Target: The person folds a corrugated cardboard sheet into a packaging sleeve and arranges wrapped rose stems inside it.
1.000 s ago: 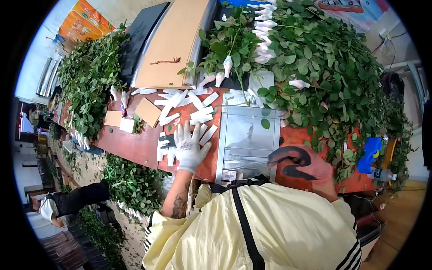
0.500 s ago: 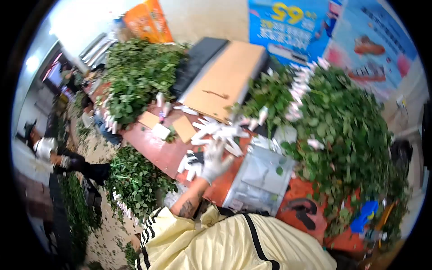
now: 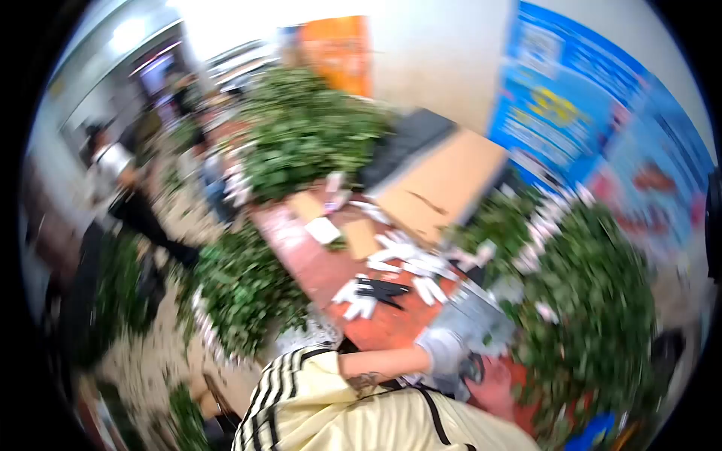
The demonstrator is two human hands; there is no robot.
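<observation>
Left hand (image 3: 442, 351) and right hand (image 3: 490, 383) blur by the grey panel (image 3: 475, 314), grip unclear.

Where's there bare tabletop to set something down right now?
The red tabletop looks bare in two patches: between the white card and the table's left edge, and between the black tool and the left hand. It's crowded at the far middle with white strips, rightward with leafy stems, and around the right hand.
</observation>
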